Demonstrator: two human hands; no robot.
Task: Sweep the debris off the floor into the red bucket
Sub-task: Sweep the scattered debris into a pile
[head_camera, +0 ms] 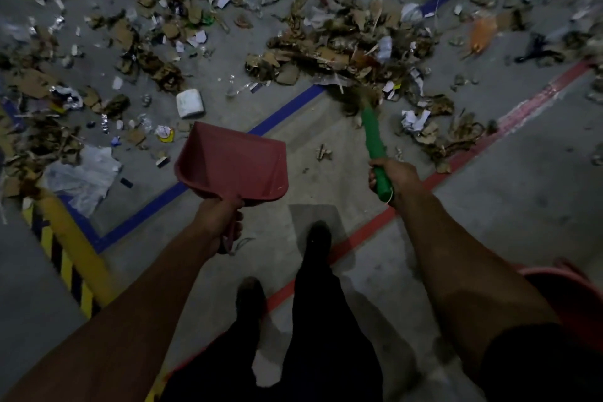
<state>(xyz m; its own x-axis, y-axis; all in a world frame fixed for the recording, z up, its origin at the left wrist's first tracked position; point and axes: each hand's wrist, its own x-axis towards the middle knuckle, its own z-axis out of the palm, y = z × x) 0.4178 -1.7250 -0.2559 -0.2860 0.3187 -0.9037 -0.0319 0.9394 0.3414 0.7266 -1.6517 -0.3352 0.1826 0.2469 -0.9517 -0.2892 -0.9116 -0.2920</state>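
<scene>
Red bucket [567, 284] half hidden behind right arm, broom bristles [352, 101] blurred.

Debris [342, 46] — torn cardboard, paper, foil — lies scattered beyond both hands; the red bucket [567, 287] sits behind the right forearm, mostly hidden.

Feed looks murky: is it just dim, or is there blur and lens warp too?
Head view: dim throughout, no glare; the broom bristles and nearby debris smear with motion; the floor lines bend toward the edges, a wide-angle warp; the dustpan and both hands stay fairly sharp.
</scene>
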